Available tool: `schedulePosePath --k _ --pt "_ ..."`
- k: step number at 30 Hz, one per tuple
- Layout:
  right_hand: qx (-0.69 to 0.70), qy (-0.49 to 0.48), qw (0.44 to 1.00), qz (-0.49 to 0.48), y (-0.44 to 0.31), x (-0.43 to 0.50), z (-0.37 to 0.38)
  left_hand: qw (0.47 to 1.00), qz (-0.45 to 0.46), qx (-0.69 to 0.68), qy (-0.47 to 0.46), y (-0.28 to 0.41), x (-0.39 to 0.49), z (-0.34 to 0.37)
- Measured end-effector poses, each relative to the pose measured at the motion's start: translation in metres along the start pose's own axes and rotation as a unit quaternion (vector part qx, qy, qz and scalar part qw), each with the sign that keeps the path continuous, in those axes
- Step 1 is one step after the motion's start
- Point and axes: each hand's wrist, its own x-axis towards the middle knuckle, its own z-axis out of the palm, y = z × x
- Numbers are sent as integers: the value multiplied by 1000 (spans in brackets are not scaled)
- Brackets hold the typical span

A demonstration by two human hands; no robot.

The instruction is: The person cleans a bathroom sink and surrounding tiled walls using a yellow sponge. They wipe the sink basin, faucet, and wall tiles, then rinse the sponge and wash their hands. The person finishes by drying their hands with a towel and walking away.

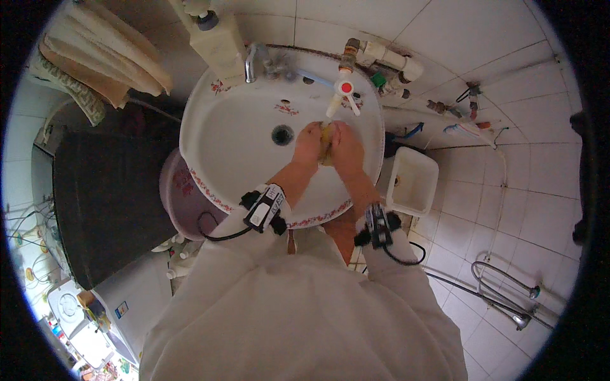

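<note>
My left hand [309, 142] and my right hand [345, 143] are close together over the right side of a white washbasin [233, 138]. Between them they grip a yellowish object [326, 145]; fingers cover much of it, and I cannot tell what it is. A white plastic tap [337, 97] with a red-centred handle is just beyond the hands, its spout pointing down towards them. The dark drain [282, 135] lies left of my left hand. Each wrist bears a strapped device with a black cable.
A metal tap [250, 64] and a large pale bottle [221, 50] stand at the basin's back left. Towels [109, 52] hang at upper left. A pink tub [178, 200] sits below the basin's left edge, a white plastic container [413, 181] to its right. Pipes run along the tiled wall.
</note>
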Motion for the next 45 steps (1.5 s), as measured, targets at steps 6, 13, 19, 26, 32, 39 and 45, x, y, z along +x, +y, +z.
schedulePosePath --k 6,13,19,26,32,39,45 --pt "-11 -36 999 -33 -12 -8 27 994 -35 -90 -55 -8 18 -20" --pt "448 -68 867 208 59 20 39 998 -25 -55 9 12 2 -7" --pt "549 -55 811 194 38 2 34 992 -16 -85 89 17 2 -17" --pt "193 -44 975 98 2 8 46 930 -151 -292 -164 1 17 -15" --pt "34 -103 980 166 13 33 13 995 -43 74 53 -21 -13 7" --pt "36 -30 998 46 22 25 40 958 11 -241 -153 -18 11 -20" --pt "91 -6 994 52 57 33 26 994 4 105 13 -1 -4 -1"
